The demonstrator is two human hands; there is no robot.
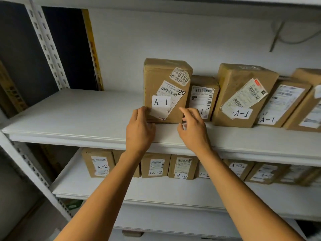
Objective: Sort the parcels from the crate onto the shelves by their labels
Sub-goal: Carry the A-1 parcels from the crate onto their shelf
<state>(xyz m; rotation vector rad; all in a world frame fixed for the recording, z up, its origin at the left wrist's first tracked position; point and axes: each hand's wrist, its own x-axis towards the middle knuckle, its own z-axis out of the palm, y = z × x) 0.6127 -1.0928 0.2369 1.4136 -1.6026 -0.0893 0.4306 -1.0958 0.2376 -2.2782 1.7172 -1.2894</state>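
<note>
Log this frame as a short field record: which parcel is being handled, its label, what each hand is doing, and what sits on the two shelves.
parcel in hand: upright brown A-1 parcel, leftmost in its row
label: white sticker reading A-1
left hand: fingertips at the parcel's lower left corner, fingers fairly straight
right hand: at the lower right corner, fingers loosely curled; actual contact unclear
upper shelf: other A-1 parcels to the right, some leaning
lower shelf: row of A-2 parcels
crate: not in view
</note>
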